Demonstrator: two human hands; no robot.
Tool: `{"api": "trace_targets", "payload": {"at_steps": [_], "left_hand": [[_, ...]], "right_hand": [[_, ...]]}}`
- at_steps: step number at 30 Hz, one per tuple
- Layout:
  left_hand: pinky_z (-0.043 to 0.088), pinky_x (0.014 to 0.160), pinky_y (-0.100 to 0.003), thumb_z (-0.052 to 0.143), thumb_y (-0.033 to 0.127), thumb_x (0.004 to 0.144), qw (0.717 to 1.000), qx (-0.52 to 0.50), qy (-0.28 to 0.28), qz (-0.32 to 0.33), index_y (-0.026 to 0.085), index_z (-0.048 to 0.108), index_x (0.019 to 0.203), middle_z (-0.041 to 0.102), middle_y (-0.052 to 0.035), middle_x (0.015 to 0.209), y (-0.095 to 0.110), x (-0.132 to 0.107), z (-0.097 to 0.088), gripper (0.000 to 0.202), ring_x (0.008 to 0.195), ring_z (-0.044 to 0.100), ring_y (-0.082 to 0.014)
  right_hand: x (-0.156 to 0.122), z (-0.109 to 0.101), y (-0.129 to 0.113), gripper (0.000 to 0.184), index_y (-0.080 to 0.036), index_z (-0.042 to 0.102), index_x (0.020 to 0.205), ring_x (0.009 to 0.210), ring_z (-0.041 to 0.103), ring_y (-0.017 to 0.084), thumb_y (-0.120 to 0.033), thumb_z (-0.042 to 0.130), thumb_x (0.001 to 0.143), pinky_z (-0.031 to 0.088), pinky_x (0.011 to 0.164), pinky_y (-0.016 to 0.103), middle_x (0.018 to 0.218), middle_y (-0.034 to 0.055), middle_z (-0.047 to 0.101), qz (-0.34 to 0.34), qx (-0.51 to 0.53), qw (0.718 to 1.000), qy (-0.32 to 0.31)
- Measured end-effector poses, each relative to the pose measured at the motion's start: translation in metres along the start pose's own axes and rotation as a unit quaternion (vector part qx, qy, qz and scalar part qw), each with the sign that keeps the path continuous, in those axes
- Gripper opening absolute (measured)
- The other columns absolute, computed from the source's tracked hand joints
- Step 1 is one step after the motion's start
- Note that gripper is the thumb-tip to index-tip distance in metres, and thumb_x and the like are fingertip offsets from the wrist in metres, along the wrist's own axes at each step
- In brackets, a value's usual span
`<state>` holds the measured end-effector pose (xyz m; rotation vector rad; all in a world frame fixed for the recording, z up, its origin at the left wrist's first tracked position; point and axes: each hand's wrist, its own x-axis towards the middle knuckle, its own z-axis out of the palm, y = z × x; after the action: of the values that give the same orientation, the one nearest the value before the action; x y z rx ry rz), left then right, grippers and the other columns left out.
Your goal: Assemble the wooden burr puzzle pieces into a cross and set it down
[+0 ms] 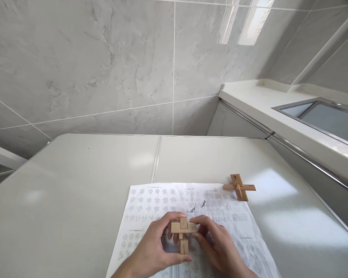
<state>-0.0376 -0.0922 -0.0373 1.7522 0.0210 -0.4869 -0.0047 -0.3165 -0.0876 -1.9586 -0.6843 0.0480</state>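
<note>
Several light wooden blocks fitted together form a cross-shaped interlocking puzzle (183,227), held low over the paper in the head view. My left hand (153,243) grips it from the left, fingers behind the top and thumb under the lower block. My right hand (216,241) pinches the right end of the crosspiece between thumb and finger. Beneath both hands lies a large printed sheet (150,199) with rows of small line diagrams. The back of the puzzle is hidden from me.
A second, browner wooden cross piece (238,187) with dark marks rests at the sheet's upper right corner. The white table (75,200) has a seam across it. A grey tiled wall (118,65) stands behind; a white counter (249,96) with a sink (321,112) is at right.
</note>
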Motion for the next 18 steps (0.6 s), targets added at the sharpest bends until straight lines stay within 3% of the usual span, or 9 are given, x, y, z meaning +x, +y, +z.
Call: {"api": "trace_targets", "payload": {"at_steps": [9,18], "left_hand": [[0.048,0.08,-0.031,0.1,0.041,0.072,1.0,0.002,-0.004,0.0,0.032,0.063,0.13,0.066,0.0028,0.099,0.0002,-0.0004,-0.0012,0.069,0.086,0.059,-0.0182],[0.053,0.084,-0.033,0.099,0.046,0.073,1.0,0.013,-0.002,0.005,0.032,0.064,0.131,0.07,0.0003,0.106,0.0026,-0.0008,-0.0011,0.069,0.091,0.065,-0.0205]], "right_hand": [[0.0027,-0.003,-0.0057,0.014,-0.029,0.053,0.121,0.052,0.062,0.015,-0.023,0.046,0.111,0.05,0.053,0.022,0.075,-0.005,0.068,-0.056,-0.074,0.996,0.011],[0.0034,-0.0023,-0.0076,0.013,-0.032,0.053,0.122,0.054,0.066,0.014,-0.025,0.048,0.112,0.054,0.056,0.021,0.073,-0.0076,0.068,-0.042,-0.059,0.997,0.021]]}}
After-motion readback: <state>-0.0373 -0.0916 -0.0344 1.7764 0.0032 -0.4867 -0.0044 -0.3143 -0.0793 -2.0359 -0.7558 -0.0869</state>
